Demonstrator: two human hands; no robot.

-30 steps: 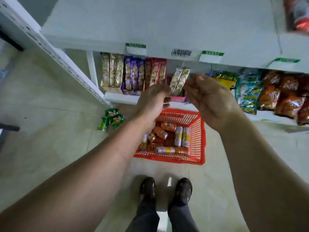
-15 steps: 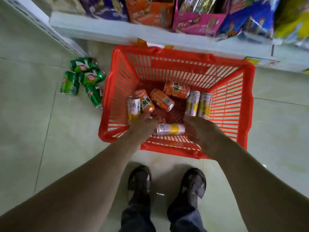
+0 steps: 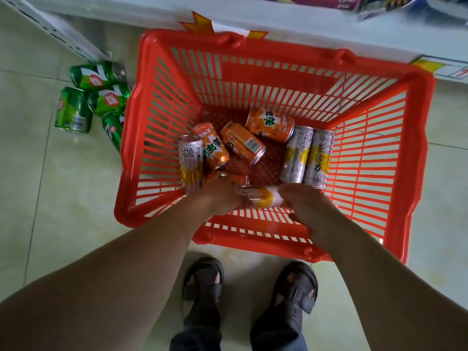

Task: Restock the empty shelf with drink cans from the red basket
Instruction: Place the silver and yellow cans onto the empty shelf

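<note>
The red basket (image 3: 417, 153) stands on the floor below the bottom shelf (image 3: 304, 24). Several orange cans (image 3: 243, 143) and silver-and-yellow cans (image 3: 317, 158) lie in it. Both of my hands are down inside its near side. My left hand (image 3: 219, 198) is curled over an orange can (image 3: 219, 174) that shows just past the knuckles. My right hand (image 3: 310, 211) closes on the right end of a silver-and-yellow can (image 3: 262, 197) lying crosswise between the two hands. The fingertips of both hands are hidden.
Several green cans (image 3: 73, 110) lie on the tiled floor left of the basket, beside the white shelf upright (image 3: 50, 29). Snack packs (image 3: 329, 1) fill the bottom shelf. My feet in dark sandals (image 3: 202, 287) stand just behind the basket.
From held up near the shelves, my hands have dropped into the basket and now rest on cans at its near side. The view has tilted down and come closer.
</note>
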